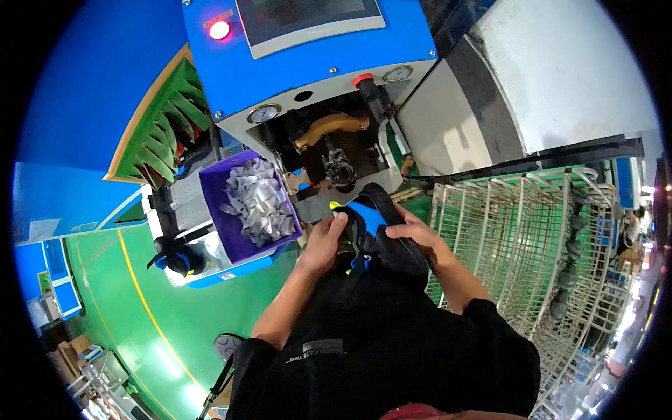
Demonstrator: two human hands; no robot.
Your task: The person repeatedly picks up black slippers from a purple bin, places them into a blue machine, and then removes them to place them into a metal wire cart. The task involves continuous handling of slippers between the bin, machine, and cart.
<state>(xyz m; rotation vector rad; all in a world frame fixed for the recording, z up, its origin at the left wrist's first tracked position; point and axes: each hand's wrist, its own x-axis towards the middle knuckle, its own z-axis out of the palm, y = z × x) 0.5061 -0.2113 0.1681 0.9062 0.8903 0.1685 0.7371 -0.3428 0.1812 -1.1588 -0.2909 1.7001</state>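
Observation:
Close to my body, in front of the machine's opening, I hold a black shoe upper with a bright blue patch and a small yellow-green tab. My left hand grips its left edge, thumb on top. On the other side my right hand is closed on the black material, its thumb lying across it. The undersides of both hands' grips are hidden. Just beyond the upper, inside the opening, are a dark metal clamp-like part and a curved brass-coloured bar.
The blue machine has a lit red lamp, a red button and two gauges. To the left stands a purple bin of shiny silvery pieces; another black-and-blue upper lies beside it. A wire rack cart stands at right.

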